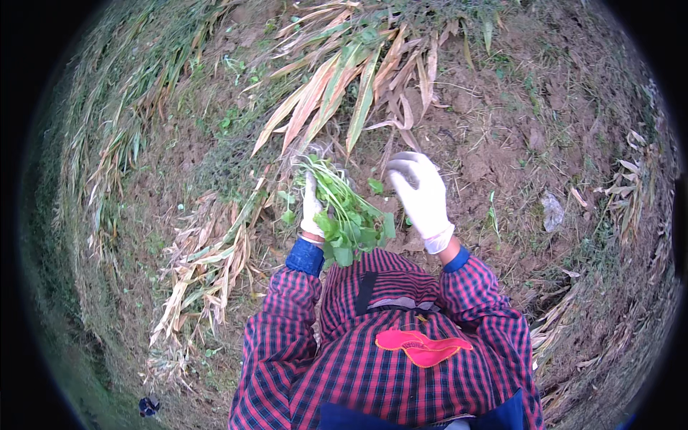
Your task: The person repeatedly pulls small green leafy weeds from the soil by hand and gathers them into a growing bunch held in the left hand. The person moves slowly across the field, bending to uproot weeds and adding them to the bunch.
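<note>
My left hand (312,207), in a white glove, is closed around a bunch of leafy green plants (346,215) with pale stems. The stems and thin roots point away from me, and the broad leaves hang over towards my lap. Part of the fingers is hidden behind the stems. To the right of the bunch is my right hand (419,188), also in a white glove, raised with curled fingers a little apart and nothing visible in them. A small green leaf (375,186) shows between the two hands.
Dry corn leaves (322,91) lie ahead on brown soil, and another heap of dry leaves (209,269) is at the left. A pale stone or scrap (552,211) and a small green plant (492,212) are at the right. More dry stalks and weeds line both sides.
</note>
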The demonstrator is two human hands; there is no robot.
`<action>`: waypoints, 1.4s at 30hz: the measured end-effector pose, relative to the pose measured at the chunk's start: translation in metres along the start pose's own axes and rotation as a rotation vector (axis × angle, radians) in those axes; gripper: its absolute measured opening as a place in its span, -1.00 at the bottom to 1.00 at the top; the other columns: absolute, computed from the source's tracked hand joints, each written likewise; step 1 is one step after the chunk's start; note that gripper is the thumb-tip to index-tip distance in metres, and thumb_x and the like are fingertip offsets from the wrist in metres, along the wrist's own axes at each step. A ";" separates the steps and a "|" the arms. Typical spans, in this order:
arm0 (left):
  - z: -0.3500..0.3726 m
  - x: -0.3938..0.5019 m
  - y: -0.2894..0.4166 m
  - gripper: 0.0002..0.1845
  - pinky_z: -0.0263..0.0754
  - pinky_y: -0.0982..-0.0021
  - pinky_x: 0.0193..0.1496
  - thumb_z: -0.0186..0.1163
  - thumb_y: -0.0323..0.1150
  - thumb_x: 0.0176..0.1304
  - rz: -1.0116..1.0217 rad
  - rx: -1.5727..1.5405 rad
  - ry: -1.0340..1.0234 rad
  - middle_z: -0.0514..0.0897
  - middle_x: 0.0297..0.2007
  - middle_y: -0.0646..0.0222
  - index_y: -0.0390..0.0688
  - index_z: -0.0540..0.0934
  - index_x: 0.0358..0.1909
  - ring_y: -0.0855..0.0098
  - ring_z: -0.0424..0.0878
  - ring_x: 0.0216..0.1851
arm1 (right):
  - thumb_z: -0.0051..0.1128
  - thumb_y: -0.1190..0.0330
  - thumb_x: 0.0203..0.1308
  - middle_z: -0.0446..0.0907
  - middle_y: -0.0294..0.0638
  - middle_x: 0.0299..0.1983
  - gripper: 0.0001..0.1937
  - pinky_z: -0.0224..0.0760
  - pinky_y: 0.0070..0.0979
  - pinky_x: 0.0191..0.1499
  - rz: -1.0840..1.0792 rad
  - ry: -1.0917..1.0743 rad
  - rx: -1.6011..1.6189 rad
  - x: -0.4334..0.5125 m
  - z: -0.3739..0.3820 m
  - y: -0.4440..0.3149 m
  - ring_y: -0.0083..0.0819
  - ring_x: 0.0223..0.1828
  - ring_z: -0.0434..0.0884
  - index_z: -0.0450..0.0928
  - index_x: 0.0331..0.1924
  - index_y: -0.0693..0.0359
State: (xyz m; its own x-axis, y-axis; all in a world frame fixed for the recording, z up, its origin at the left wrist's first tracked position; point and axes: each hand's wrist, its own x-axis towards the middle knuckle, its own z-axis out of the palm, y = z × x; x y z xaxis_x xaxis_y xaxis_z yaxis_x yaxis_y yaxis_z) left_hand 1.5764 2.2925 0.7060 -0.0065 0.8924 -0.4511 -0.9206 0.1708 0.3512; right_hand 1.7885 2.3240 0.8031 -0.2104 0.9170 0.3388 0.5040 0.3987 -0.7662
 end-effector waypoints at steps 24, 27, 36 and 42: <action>0.060 0.077 -0.116 -0.33 0.55 0.11 -0.03 0.00 0.28 0.25 -0.429 0.185 -0.223 0.65 -0.18 0.27 -0.13 0.52 0.05 0.25 0.61 -0.20 | 0.06 0.37 0.30 0.60 -0.29 -0.18 -0.75 0.34 -0.57 0.01 0.329 0.958 0.549 -0.096 -0.149 -0.029 -0.56 -0.15 0.53 0.54 -0.03 0.33; 0.062 0.077 -0.102 -0.39 0.55 0.15 -0.01 0.02 0.23 0.27 -0.393 0.141 -0.223 0.66 -0.14 0.30 -0.10 0.54 0.04 0.26 0.62 -0.18 | 0.06 0.35 0.31 0.59 -0.29 -0.15 -0.74 0.31 -0.58 0.02 0.294 1.074 0.528 -0.126 -0.174 -0.027 -0.57 -0.13 0.52 0.54 -0.03 0.33; 0.049 0.098 -0.048 -0.38 0.58 0.16 -0.13 0.02 0.28 0.23 -0.255 0.198 -0.121 0.67 -0.29 0.29 -0.11 0.58 -0.10 0.24 0.64 -0.27 | 0.05 0.34 0.32 0.60 -0.31 -0.19 -0.76 0.30 -0.63 -0.06 0.446 1.318 0.224 -0.204 -0.202 -0.021 -0.62 -0.17 0.49 0.57 -0.08 0.34; 0.040 0.102 -0.032 -0.35 0.58 0.16 -0.15 -0.03 0.31 0.24 -0.234 0.189 -0.185 0.67 -0.33 0.25 -0.13 0.59 -0.14 0.23 0.64 -0.29 | 0.05 0.32 0.33 0.59 -0.31 -0.18 -0.74 0.31 -0.63 -0.02 0.480 1.388 0.171 -0.235 -0.203 -0.016 -0.59 -0.17 0.52 0.56 -0.05 0.34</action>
State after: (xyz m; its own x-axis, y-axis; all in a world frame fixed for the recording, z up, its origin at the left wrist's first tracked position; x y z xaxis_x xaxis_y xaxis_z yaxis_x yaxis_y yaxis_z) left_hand 1.6213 2.3950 0.6815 0.2830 0.8773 -0.3876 -0.7998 0.4389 0.4094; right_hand 2.0004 2.1000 0.8464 0.9451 0.2554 0.2037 0.1685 0.1530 -0.9738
